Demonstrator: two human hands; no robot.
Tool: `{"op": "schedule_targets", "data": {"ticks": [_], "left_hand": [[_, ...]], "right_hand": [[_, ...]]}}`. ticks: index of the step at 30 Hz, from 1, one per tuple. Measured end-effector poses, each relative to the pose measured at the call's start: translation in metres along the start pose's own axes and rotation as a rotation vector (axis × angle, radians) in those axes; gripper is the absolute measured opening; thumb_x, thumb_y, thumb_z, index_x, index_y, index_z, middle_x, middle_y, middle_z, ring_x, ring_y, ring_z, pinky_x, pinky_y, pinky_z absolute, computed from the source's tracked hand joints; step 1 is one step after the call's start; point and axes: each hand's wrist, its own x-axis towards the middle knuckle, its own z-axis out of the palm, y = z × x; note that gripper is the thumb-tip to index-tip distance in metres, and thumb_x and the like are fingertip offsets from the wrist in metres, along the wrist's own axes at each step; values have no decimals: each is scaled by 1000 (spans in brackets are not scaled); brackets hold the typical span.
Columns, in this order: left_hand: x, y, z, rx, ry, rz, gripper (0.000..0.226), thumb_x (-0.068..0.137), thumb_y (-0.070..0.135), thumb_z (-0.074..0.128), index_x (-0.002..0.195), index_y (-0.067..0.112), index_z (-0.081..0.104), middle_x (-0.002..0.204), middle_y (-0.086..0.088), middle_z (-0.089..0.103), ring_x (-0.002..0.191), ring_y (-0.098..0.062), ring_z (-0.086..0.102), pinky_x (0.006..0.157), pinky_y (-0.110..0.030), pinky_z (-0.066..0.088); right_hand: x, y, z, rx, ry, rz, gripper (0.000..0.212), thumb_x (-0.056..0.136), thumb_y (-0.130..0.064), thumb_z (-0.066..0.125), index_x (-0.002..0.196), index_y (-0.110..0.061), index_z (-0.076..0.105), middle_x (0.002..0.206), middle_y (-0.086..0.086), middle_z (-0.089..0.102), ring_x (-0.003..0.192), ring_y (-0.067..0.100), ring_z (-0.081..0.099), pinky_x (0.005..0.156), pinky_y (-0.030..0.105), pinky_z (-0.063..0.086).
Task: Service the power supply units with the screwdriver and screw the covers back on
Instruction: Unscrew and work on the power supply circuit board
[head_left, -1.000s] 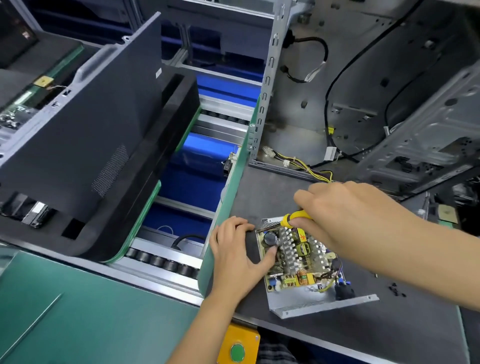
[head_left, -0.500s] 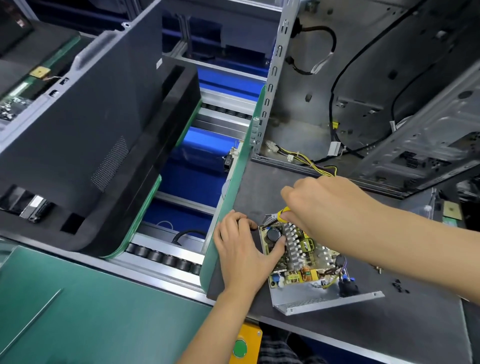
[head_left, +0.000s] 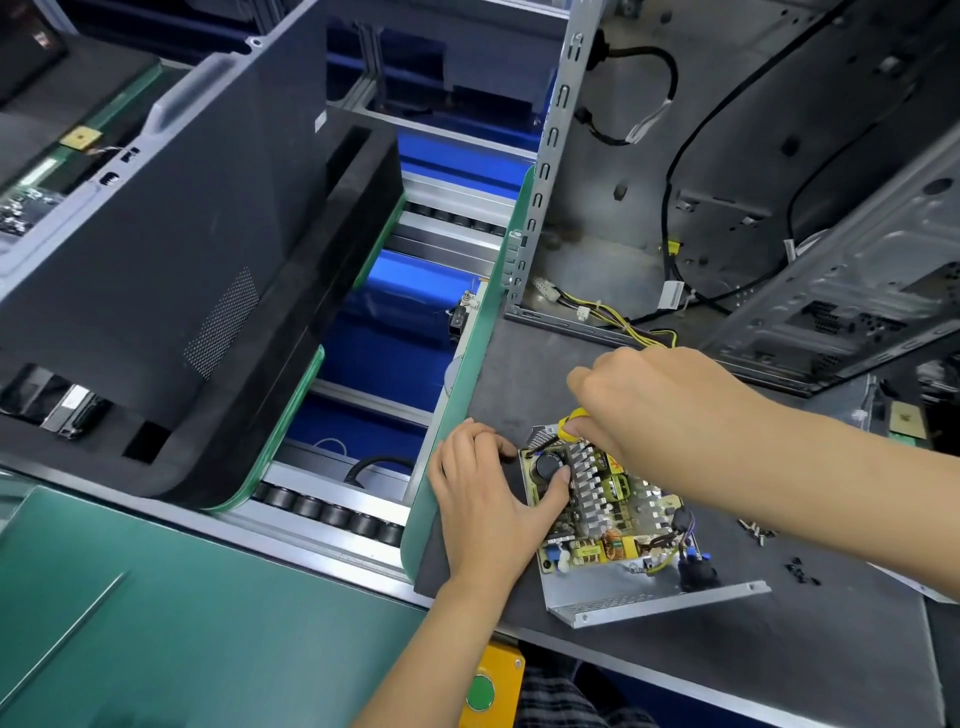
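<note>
An open power supply unit (head_left: 613, 525) lies on the dark grey work mat (head_left: 727, 649), its circuit board bare in a silver metal tray. My left hand (head_left: 488, 499) rests on the unit's left edge, its thumb pressed against a black capacitor. My right hand (head_left: 660, 400) grips a yellow-handled screwdriver (head_left: 571, 418) over the unit's far left corner; most of the tool is hidden under the fingers. No cover is on the unit.
Small black screws (head_left: 800, 569) and a few silvery ones (head_left: 756, 530) lie on the mat to the right. An open metal computer case (head_left: 779, 182) with cables stands behind. To the left runs a roller conveyor (head_left: 332, 506) with a big black panel (head_left: 156, 218).
My right hand with the screwdriver has drawn closer to the unit's far left corner. The left hand has stayed on the unit's edge. The camera has shifted a little.
</note>
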Motion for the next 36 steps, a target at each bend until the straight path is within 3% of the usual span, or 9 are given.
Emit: {"op": "schedule_targets", "data": {"ticks": [5, 8, 13, 19, 25, 30, 36], "left_hand": [[-1, -1, 1, -14, 3, -4, 47, 75, 65, 60, 88, 20, 51, 99, 6, 46, 101, -18, 46, 96, -42, 39], [-2, -1, 1, -13, 10, 4, 47, 75, 65, 59, 88, 21, 52, 100, 6, 46, 101, -18, 46, 97, -41, 38], [-3, -2, 2, -13, 15, 11, 45, 76, 65, 59, 87, 22, 54, 102, 7, 47, 103, -16, 46, 99, -39, 36], [-3, -2, 1, -20, 12, 1, 47, 75, 67, 60, 90, 23, 54, 102, 8, 48, 103, -15, 45, 99, -41, 37], [-1, 0, 1, 9, -13, -8, 58, 75, 72, 57, 105, 22, 60, 112, 7, 52, 113, -13, 44, 107, -49, 34], [-2, 1, 2, -39, 21, 9, 50, 75, 63, 62, 98, 19, 68, 107, 5, 58, 111, -15, 50, 105, -52, 37], [-4, 2, 5, -82, 56, -4, 46, 73, 57, 64, 92, 16, 73, 94, 1, 60, 107, -18, 53, 101, -51, 39]], "right_hand": [[2, 2, 2, 6, -7, 14, 24, 99, -35, 46, 86, -17, 37, 83, 2, 47, 88, 29, 62, 45, 29, 21], [3, 2, 4, 1, 0, 33, 22, 97, -30, 52, 85, -18, 39, 71, -2, 35, 84, 27, 62, 45, 29, 22], [3, 4, 3, 41, 15, 33, 27, 98, -38, 47, 82, -17, 41, 66, -4, 28, 79, 28, 61, 43, 29, 20], [3, 6, 2, 68, 15, 37, 33, 98, -44, 44, 80, -17, 39, 66, -3, 30, 66, 25, 41, 44, 28, 19], [2, 7, 2, 69, -1, 36, 34, 98, -47, 42, 81, -17, 39, 68, -2, 31, 71, 27, 48, 46, 29, 21], [-2, 8, -1, 73, 4, 39, 35, 98, -48, 40, 81, -17, 36, 68, -2, 29, 84, 30, 59, 50, 30, 24], [-1, 12, -1, 118, 0, 43, 36, 97, -48, 42, 82, -16, 41, 72, 0, 38, 84, 30, 60, 48, 29, 24]]}}
